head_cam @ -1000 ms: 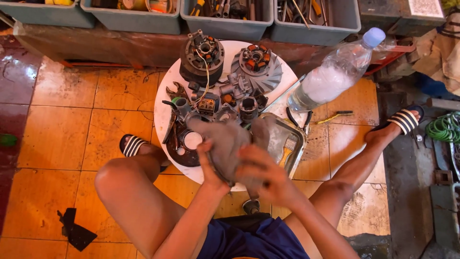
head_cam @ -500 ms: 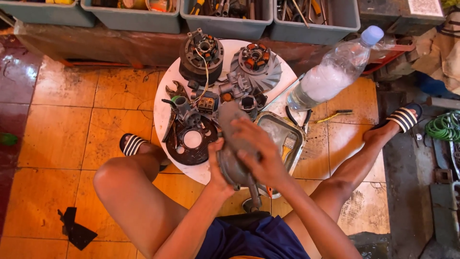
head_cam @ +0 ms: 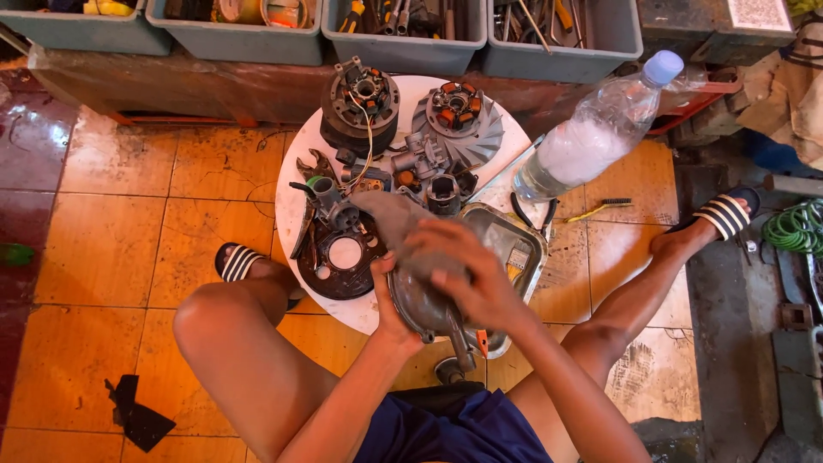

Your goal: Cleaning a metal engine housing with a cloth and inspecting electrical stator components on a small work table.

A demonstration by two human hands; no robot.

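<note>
My left hand (head_cam: 387, 302) grips a dark grey metal engine cover (head_cam: 429, 310) from its left side, holding it above the near edge of a round white table (head_cam: 296, 206). My right hand (head_cam: 471, 270) presses a grey cloth (head_cam: 396, 219) down onto the top of that cover, fingers spread over it. The cloth trails up toward the table's middle. Much of the cover is hidden under the cloth and my right hand.
On the table lie a stator (head_cam: 360, 99), a finned flywheel (head_cam: 459, 116), a dark round plate (head_cam: 343, 257), small parts and a metal tray (head_cam: 519, 244). A clear plastic bottle (head_cam: 591, 141) leans at the right. Grey bins of tools (head_cam: 394, 26) line the back. My knees flank the table.
Both hands and the cover have come nearer to me and lower, and the right hand has slid over the cloth on top of the cover.
</note>
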